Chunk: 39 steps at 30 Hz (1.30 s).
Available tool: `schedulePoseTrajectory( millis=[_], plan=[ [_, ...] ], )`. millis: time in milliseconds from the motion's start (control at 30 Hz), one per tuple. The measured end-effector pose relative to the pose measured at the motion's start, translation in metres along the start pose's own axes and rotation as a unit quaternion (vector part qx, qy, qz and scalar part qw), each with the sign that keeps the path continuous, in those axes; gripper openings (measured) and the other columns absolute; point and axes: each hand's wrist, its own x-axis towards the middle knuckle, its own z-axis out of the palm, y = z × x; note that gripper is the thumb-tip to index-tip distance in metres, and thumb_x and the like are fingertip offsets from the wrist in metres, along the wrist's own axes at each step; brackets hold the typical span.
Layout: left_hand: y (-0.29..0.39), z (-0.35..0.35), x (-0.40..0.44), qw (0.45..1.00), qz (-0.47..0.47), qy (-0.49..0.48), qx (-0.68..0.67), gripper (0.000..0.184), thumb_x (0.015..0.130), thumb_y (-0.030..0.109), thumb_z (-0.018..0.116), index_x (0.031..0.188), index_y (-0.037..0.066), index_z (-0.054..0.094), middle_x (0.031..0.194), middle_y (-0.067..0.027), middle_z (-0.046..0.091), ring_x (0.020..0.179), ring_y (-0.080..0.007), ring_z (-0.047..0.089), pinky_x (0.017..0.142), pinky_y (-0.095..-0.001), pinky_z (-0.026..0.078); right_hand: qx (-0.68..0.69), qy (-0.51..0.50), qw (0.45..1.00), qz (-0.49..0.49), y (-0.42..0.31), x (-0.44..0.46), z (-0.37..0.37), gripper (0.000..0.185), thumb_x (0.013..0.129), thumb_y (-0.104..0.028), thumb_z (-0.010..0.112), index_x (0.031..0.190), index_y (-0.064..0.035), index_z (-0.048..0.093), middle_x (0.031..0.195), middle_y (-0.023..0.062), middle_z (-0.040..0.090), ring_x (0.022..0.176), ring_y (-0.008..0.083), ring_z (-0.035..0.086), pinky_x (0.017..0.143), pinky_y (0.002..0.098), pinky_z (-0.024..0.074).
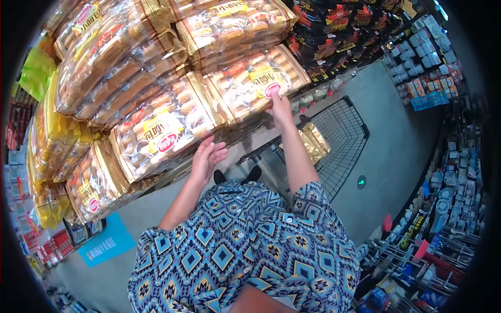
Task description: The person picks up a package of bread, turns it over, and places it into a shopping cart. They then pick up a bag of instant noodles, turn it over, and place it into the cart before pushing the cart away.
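My right hand is at the front edge of a clear-and-gold pack of small bread rolls, a digit pressed on its red label. The rest of its fingers are mostly hidden at the pack's edge. This pack lies on the front of the stacked display. My left hand is held open with its fingers apart, just in front of another pack of small bread rolls, and holds nothing. Further packs of rolls are piled behind and above.
A black wire shopping cart stands to the right, with gold packs in it. Black packets with red pictures fill the display's right part. Yellow packs hang over its left end. Shelves of small goods line the far right.
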Motion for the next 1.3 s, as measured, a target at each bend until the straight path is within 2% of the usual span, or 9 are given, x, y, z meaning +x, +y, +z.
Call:
schedulePoseTrajectory(
  millis=[100, 200, 267, 300, 433, 900, 1100, 1167, 1300],
  plan=[
    [0.003, 0.0, 0.004, 1.0, -0.002, -0.007, 0.0, 0.038, 0.099, 0.02, 0.045, 0.134, 0.006, 0.037, 0.116, -0.0182, 0.06, 0.097, -0.0256, 0.064, 0.085, -0.0372, 0.053, -0.033, -0.048, 0.998, 0.0, -0.01, 0.003, -0.01, 0.047, 0.096, -0.043, 0.051, 0.113, 0.0011, 0.048, 0.107, 0.0132, 0.061, 0.093, 0.0208, 0.062, 0.076, 0.0361, 0.052],
    [0.002, -0.001, 0.002, 1.0, -0.007, -0.01, -0.002, 0.038, 0.099, 0.02, 0.045, 0.134, 0.005, 0.037, 0.115, -0.0179, 0.06, 0.097, -0.0253, 0.064, 0.085, -0.0369, 0.052, -0.032, -0.045, 0.997, 0.045, -0.003, -0.013, -0.019, 0.063, 0.089, -0.039, 0.065, 0.125, 0.0071, 0.042, 0.116, 0.0192, 0.055, 0.098, 0.0249, 0.061, 0.082, 0.0366, 0.0522],
    [0.002, -0.003, 0.001, 1.0, -0.009, -0.005, -0.001, 0.038, 0.099, 0.019, 0.046, 0.133, 0.005, 0.037, 0.115, -0.0177, 0.06, 0.097, -0.0252, 0.064, 0.085, -0.0368, 0.053, -0.172, 0.058, 0.964, -0.194, 0.024, -0.031, -0.019, 0.093, 0.079, -0.038, 0.076, 0.141, 0.0094, 0.024, 0.134, 0.0252, 0.041, 0.118, 0.0321, 0.05, 0.094, 0.0387, 0.0462],
    [0.0, -0.005, 0.001, 1.0, -0.01, -0.011, -0.003, 0.038, 0.099, 0.019, 0.046, 0.133, 0.005, 0.037, 0.115, -0.0175, 0.06, 0.097, -0.0249, 0.064, 0.085, -0.0367, 0.053, -0.252, 0.012, 0.947, -0.2, 0.023, -0.044, -0.022, 0.12, 0.069, -0.037, 0.083, 0.145, 0.0114, 0.004, 0.147, 0.0313, 0.019, 0.135, 0.0399, 0.029, 0.108, 0.0426, 0.0328],
    [-0.004, -0.01, 0.0, 0.999, -0.022, -0.025, -0.003, 0.037, 0.098, 0.019, 0.047, 0.132, 0.005, 0.039, 0.114, -0.0164, 0.061, 0.097, -0.0232, 0.064, 0.085, -0.0357, 0.053, -0.41, 0.041, 0.875, -0.256, 0.03, -0.055, -0.003, 0.127, 0.065, -0.041, 0.084, 0.142, 0.0153, -0.001, 0.148, 0.0388, 0.007, 0.141, 0.0468, 0.01, 0.116, 0.0471, 0.014],
    [-0.019, 0.045, 0.075, 0.947, 0.065, -0.162, 0.268, 0.039, 0.097, 0.015, 0.052, 0.131, -0.002, 0.045, 0.128, -0.01, 0.055, 0.108, -0.014, 0.056, 0.091, -0.0273, 0.046, -0.445, 0.046, 0.844, -0.295, 0.016, -0.036, -0.026, 0.125, 0.064, -0.049, 0.082, 0.144, 0.0112, 0.007, 0.149, 0.0364, 0.012, 0.139, 0.0475, 0.015, 0.115, 0.0474, 0.0174],
    [-0.016, 0.055, 0.075, 0.941, 0.099, -0.128, 0.298, 0.048, 0.095, 0.015, 0.055, 0.136, -0.003, 0.041, 0.133, -0.012, 0.051, 0.115, -0.0143, 0.052, 0.099, -0.0278, 0.04, -0.48, 0.104, 0.825, -0.281, -0.011, 0.011, -0.067, 0.125, 0.063, -0.048, 0.084, 0.143, 0.0123, 0.009, 0.148, 0.0349, 0.018, 0.139, 0.0438, 0.02, 0.115, 0.0437, 0.0206],
    [-0.013, 0.056, 0.079, 0.939, 0.106, -0.118, 0.305, 0.048, 0.095, 0.015, 0.055, 0.137, -0.004, 0.04, 0.132, -0.0115, 0.051, 0.114, -0.0134, 0.051, 0.099, -0.0274, 0.04, -0.458, 0.003, 0.838, -0.298, -0.035, 0.012, -0.062, 0.121, 0.064, -0.044, 0.084, 0.141, 0.0134, 0.011, 0.144, 0.0343, 0.025, 0.136, 0.0426, 0.026, 0.113, 0.042, 0.0256],
    [-0.016, 0.056, 0.081, 0.939, 0.116, -0.105, 0.306, 0.048, 0.094, 0.014, 0.056, 0.136, -0.004, 0.04, 0.13, -0.0108, 0.052, 0.11, -0.0123, 0.053, 0.097, -0.0268, 0.041, -0.467, 0.028, 0.83, -0.303, -0.017, 0.033, -0.06, 0.117, 0.065, -0.04, 0.085, 0.139, 0.014, 0.013, 0.141, 0.0334, 0.03, 0.134, 0.042, 0.031, 0.11, 0.0417, 0.0292]
  ],
)
